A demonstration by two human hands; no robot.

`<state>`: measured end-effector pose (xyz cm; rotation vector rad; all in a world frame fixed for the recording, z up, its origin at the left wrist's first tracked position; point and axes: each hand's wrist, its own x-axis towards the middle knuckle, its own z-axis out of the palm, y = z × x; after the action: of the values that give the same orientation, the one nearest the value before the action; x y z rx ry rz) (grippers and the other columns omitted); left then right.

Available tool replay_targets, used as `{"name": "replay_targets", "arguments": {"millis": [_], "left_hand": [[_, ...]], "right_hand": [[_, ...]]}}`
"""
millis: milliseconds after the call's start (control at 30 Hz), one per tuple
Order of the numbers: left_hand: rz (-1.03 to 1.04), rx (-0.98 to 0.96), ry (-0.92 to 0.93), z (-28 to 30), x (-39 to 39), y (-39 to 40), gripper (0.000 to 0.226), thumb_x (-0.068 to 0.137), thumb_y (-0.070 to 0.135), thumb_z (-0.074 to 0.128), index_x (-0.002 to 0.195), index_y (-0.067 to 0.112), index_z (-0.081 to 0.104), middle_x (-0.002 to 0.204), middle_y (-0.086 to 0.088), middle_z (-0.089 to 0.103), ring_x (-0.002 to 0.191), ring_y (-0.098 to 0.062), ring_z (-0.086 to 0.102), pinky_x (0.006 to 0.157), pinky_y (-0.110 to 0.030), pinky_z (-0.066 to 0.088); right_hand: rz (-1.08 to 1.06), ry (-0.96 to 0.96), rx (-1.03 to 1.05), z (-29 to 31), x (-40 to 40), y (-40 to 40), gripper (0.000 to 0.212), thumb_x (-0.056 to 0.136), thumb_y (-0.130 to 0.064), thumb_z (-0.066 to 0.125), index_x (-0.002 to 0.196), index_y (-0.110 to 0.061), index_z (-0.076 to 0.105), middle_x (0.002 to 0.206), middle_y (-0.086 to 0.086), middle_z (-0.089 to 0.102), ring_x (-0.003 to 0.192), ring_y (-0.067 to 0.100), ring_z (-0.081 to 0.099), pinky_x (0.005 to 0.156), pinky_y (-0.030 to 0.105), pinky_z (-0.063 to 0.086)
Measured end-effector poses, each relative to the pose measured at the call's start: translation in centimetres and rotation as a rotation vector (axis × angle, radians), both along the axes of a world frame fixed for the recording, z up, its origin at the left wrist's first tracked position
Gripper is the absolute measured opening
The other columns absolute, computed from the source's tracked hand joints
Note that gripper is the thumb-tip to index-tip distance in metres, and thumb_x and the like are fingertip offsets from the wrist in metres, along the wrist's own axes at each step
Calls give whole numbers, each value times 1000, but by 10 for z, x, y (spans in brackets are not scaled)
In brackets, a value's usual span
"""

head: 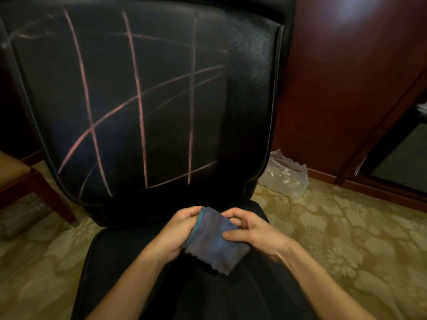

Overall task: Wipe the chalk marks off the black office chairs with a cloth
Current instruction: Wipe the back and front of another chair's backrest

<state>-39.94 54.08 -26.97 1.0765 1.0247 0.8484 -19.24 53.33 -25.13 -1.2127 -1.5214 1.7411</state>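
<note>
Two hands low in the middle, both on one cloth [215, 241]. Left hand [178, 232] on the cloth's left side, fingers curled round the teal folded edge, gripping it. Right hand [251, 232] on the cloth's right side, thumb lying flat across the top, other fingers bent near the far corner, pinching the cloth. Cloth folded small, blue and purple, wavy along the near edge. Held just above the black seat [120, 262], close to where seat meets backrest.

Black chair [161, 100] right in front, filling most of the view. Backrest shiny and dark, with pale stitching down both sides. Many pink chalk marks [138, 93] all over the backrest: three long lines going up and down, plus some long curved lines going across and crossing them. Fainter smudgy lines near the top left corner. All marks well above the cloth, not touching it.

Clear plastic bag [285, 175] on the floor to the right of the chair, crumpled, just beside the red-brown wooden wall [335, 77]. Part of a wooden chair [34, 183] with a tan seat at the left edge. Yellow-green carpet [335, 239] with a flower pattern under everything. Dark glass panel [402, 158] at the far right, low down.
</note>
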Motion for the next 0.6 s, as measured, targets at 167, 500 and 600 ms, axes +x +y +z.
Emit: {"name": "replay_targets", "arguments": {"millis": [167,500,600], "left_hand": [[-3,31,-36,8,1,6,28,100,3,45,112,0,70,109,-20,72,106,-26,69,90,-34,55],[11,598,397,24,1,-3,25,84,12,77,105,24,70,99,7,70,96,-5,68,82,-27,56],[160,853,522,32,14,-7,26,82,12,77,105,22,68,98,14,60,93,-5,62,76,-19,51]], "right_hand": [[57,-293,215,9,1,8,28,86,-4,71,113,-3,63,109,19,68,96,24,67,89,40,53],[11,-770,675,24,-1,16,22,86,-33,68,107,-30,65,100,-4,54,98,13,53,83,30,44],[-196,-949,835,31,-12,12,24,91,-29,63,115,-33,63,101,-8,57,99,14,57,81,31,48]]}}
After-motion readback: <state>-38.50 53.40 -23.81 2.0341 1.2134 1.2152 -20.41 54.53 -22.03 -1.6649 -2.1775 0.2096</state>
